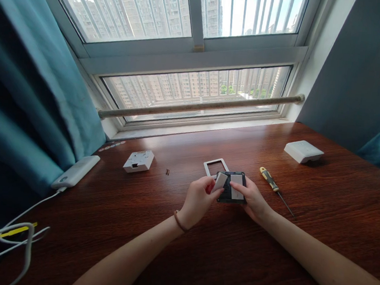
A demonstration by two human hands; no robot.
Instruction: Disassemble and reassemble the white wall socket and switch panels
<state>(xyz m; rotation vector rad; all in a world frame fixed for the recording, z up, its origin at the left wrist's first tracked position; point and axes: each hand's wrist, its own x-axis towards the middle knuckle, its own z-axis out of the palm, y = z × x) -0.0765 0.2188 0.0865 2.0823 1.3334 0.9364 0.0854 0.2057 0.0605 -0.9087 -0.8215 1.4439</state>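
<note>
Between finger and thumb, my left hand pinches a small white rectangular switch key, tilted at the left side of a dark switch body. My right hand grips that body from its right side, the thumb lying over a second white key on its face. Just behind the hands lies a white rectangular frame, partly hidden by them. Whether the tilted key touches the body, I cannot tell.
To the right lie a yellow-and-grey screwdriver and a white box. Two small screws and a white square box are on the left. Farther left are a white power bank and a looped white cable.
</note>
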